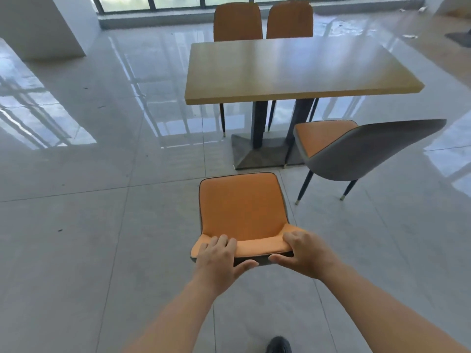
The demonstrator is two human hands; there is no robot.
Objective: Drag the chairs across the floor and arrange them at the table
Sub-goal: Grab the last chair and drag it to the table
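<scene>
- A white pillar (48, 24) stands at far left on the glossy grey tiled floor (76, 225), where bright window reflections spread across the tiles.
- The left hand (219, 256) clamps the top edge of the near chair's backrest, fingers curled over the orange front and thumb pressed to the grey rear.
- That orange chair (242, 207), seen from above and behind, sits on the floor just short of the desk's base, its seat pointing toward the desk and not yet under it.
- A wooden desk (293, 70) on two dark pedestal legs with a flat dark base (257, 154) fills the upper centre.
- Two more orange chairs (238, 21) (289, 20) stand side by side at the desk's far edge, backrests upright, in front of a window wall (178, 1).
- The right hand (303, 253) grips the same backrest edge on its right end, fingers over the front, thumb beneath.
- A fourth chair (356, 151), grey-backed with an orange seat, stands angled by the desk's near right corner, its seat front close under the edge.
- A black shoe (279, 345) shows at the bottom edge.
</scene>
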